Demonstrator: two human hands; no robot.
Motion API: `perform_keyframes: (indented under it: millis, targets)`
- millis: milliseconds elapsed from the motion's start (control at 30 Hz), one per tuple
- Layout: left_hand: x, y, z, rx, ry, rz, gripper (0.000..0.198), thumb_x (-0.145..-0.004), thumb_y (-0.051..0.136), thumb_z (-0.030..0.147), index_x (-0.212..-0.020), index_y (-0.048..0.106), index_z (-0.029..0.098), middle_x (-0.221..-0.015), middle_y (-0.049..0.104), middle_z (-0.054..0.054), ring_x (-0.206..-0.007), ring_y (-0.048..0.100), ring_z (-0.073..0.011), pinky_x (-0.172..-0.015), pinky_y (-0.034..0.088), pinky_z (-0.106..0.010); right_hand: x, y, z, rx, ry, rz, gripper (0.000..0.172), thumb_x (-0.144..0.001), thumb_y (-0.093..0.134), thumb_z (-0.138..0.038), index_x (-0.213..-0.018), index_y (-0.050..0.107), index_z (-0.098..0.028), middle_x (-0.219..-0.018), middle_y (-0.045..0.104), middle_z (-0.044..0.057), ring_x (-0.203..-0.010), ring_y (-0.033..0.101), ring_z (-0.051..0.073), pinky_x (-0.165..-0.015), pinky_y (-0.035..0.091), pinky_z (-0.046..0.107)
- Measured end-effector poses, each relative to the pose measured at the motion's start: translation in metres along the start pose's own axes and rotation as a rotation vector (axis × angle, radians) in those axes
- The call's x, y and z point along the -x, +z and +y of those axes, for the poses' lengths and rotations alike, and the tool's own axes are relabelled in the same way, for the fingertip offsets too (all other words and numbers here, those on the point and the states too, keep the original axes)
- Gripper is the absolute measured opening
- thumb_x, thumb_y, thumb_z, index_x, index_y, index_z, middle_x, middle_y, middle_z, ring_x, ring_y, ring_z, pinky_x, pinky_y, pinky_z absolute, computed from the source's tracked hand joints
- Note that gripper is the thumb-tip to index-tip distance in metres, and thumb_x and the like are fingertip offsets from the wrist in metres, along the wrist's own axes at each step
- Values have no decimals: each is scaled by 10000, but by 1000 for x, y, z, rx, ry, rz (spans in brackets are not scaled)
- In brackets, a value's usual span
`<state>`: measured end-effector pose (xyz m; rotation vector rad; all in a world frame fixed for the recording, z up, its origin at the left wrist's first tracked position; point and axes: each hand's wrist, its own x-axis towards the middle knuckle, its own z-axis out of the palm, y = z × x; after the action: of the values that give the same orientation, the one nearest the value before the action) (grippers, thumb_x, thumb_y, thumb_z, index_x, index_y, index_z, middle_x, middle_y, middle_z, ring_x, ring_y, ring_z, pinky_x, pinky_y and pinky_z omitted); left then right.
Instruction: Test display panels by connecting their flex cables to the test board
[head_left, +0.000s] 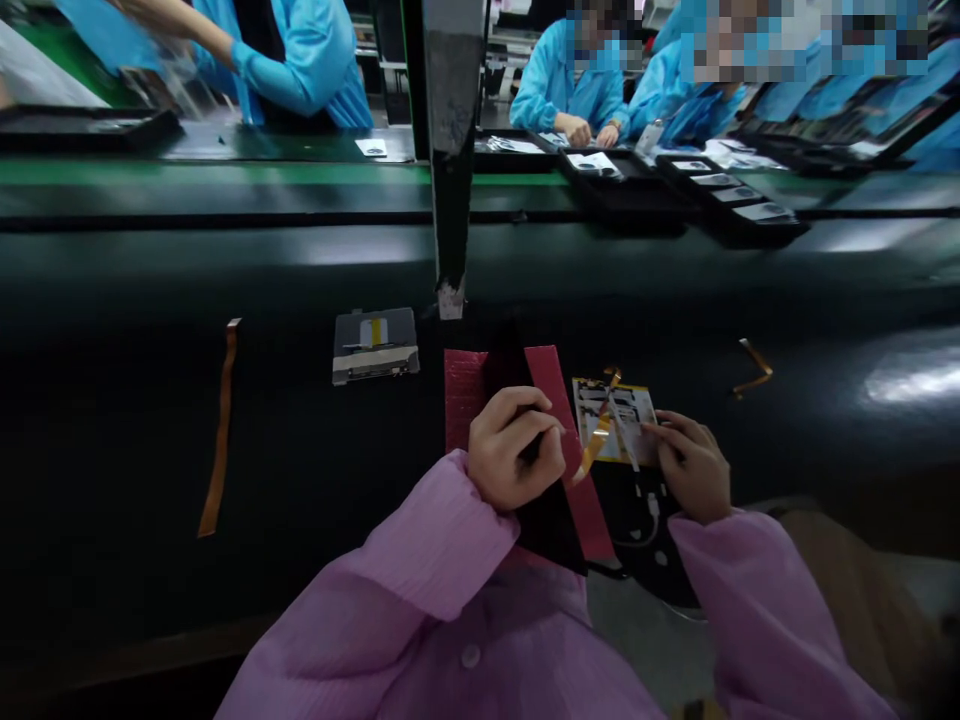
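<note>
My left hand [517, 447] is closed, fingers curled in toward the thumb. Whatever it may hold is hidden. Below it lies a black pad with pink bubble-wrap-like strips [553, 400] along its sides. My right hand [696, 468] grips the right edge of a small flat panel [636, 408] with a white back and yellow borders, its index finger lying on the surface. An orange flex cable [598, 440] rises from that panel and curves toward the pink strip. A white cable with a connector [652, 508] hangs just below the panel.
On the dark bench lie a long orange flex cable [225, 430], a grey flat panel [375, 345] and a short bent flex cable [756, 368]. A metal post [451, 150] stands ahead. Beyond it are black trays [626, 195] and co-workers in blue [570, 85].
</note>
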<state>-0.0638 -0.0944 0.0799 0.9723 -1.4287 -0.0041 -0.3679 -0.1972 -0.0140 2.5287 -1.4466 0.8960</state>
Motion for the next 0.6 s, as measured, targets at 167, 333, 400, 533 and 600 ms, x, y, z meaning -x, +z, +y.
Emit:
perform_keyframes:
  millis: [167,333,400,533,600]
  targets:
    - [1,-1,-1,-7,3,-8,115,-857,560,121,-804,649,172,-904,612,-49,-830,622,-131,-736,553,-269,-1,-1,-3,-5,-2,18,280,-893,489,-180,-956,758,-222,-1136,697,48,-945,625,222,-798,555,389]
    - [2,0,-1,-41,6,-26,129,-867,551,110,-817,650,177,-924,614,-45,-851,620,-136,-752,549,-278,-1,-2,-6,-4,7,9,287,-886,493,-148,-976,756,-217,-1153,694,50,-966,621,217,-837,559,387]
    - [2,0,-1,-41,16,-24,133,-866,546,106,-818,647,178,-924,614,-43,-852,619,-139,-748,544,-279,-1,-3,-7,-8,15,4,292,-879,496,-135,-984,757,-215,-1156,692,53,-973,621,218,-845,560,388]
    - [4,1,-2,-36,17,-30,133,-861,552,95,-833,652,178,-940,615,-46,-863,612,-144,-756,532,-283,-2,-6,-10,-22,29,-32,307,-870,484,-119,-983,755,-208,-1154,694,59,-985,619,228,-864,558,401]
    - [4,1,-4,-33,15,-34,131,-863,556,97,-841,658,178,-950,620,-48,-877,608,-148,-775,526,-289,-2,-8,-11,-38,44,-67,320,-870,468,-117,-990,752,-206,-1189,684,68,-1012,613,239,-894,551,419]
